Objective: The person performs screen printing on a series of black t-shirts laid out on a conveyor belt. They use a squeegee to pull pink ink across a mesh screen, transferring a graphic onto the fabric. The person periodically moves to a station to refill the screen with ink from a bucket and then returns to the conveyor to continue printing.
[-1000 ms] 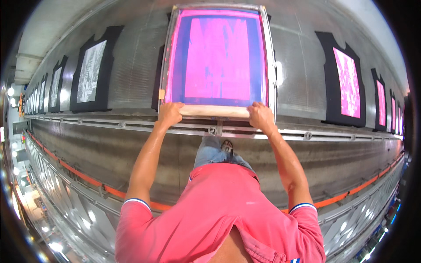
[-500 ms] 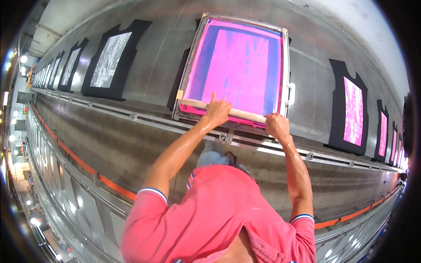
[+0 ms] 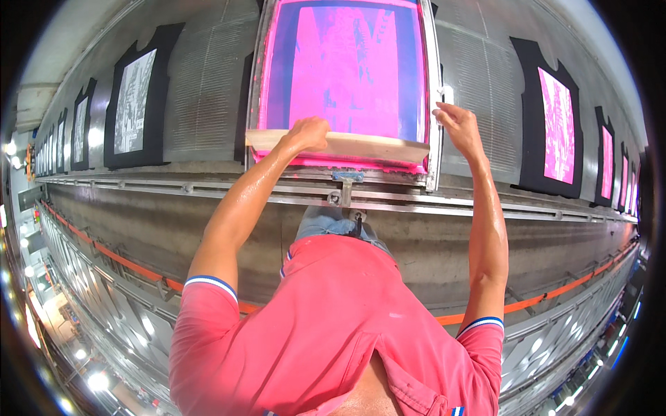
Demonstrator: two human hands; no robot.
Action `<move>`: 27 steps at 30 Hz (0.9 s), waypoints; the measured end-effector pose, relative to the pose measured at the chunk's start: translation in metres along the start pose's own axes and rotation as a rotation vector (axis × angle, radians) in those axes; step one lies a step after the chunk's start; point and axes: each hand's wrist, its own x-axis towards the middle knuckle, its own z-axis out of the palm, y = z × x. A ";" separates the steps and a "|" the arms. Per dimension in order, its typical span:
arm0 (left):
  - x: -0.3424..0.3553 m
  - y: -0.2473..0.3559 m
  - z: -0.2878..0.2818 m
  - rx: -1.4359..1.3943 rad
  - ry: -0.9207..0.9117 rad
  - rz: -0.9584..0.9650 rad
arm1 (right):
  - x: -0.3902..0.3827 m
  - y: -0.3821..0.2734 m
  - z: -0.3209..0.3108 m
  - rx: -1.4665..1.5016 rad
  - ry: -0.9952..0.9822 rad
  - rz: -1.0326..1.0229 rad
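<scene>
A screen printing frame (image 3: pixel 434 62) lies on the long metal table ahead of me, its mesh (image 3: pixel 343 76) covered with pink ink over a blue border. Across the frame's near end rests a squeegee (image 3: pixel 381 146) with a pale wooden handle. My left hand (image 3: pixel 307 134) is closed around the handle, left of its middle. Just outside the frame's right rail, my right hand (image 3: pixel 460 128) is off the squeegee, its fingers partly bent and apart, with nothing in them. Next to its fingertips is a white handle (image 3: pixel 447 94) on the rail.
On the table (image 3: pixel 201 104) to the left lie black shirts (image 3: pixel 157 104) with grey-white prints. Black shirts with pink prints (image 3: pixel 557 125) lie to the right. A metal rail (image 3: pixel 479 205) runs along the table's near edge. Behind me passes an orange strip (image 3: pixel 548 295).
My right hand has let go of the squeegee and moved to the frame's right side. The left hand still holds the squeegee. My view has shifted, so the frame appears higher in it.
</scene>
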 end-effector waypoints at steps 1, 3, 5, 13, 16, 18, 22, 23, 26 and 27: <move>0.006 -0.002 -0.002 0.004 -0.028 -0.014 | 0.004 0.010 -0.003 0.010 0.026 -0.003; 0.018 -0.006 0.000 -0.023 -0.138 -0.080 | 0.012 0.024 -0.005 0.029 0.072 -0.010; 0.028 -0.013 0.007 -0.059 -0.244 -0.157 | 0.023 0.034 -0.004 0.099 0.130 0.021; 0.060 -0.008 -0.019 -0.211 -0.537 -0.243 | 0.082 0.105 0.020 -0.270 0.375 0.076; 0.064 -0.003 -0.045 -0.273 -0.659 -0.257 | 0.104 0.095 0.030 -0.185 0.249 0.303; 0.064 -0.001 -0.062 -0.278 -0.658 -0.268 | 0.113 0.101 0.037 -0.145 0.299 0.309; 0.059 -0.003 -0.079 -0.290 -0.570 -0.204 | 0.122 0.112 0.048 -0.108 0.339 0.208; 0.059 -0.005 -0.076 -0.266 -0.542 -0.191 | 0.123 0.109 0.049 -0.128 0.332 0.169; 0.045 0.002 -0.059 -0.178 -0.388 -0.160 | 0.123 0.113 0.046 -0.050 0.241 0.244; 0.036 0.009 -0.054 -0.144 -0.320 -0.149 | 0.122 0.114 0.045 -0.014 0.216 0.273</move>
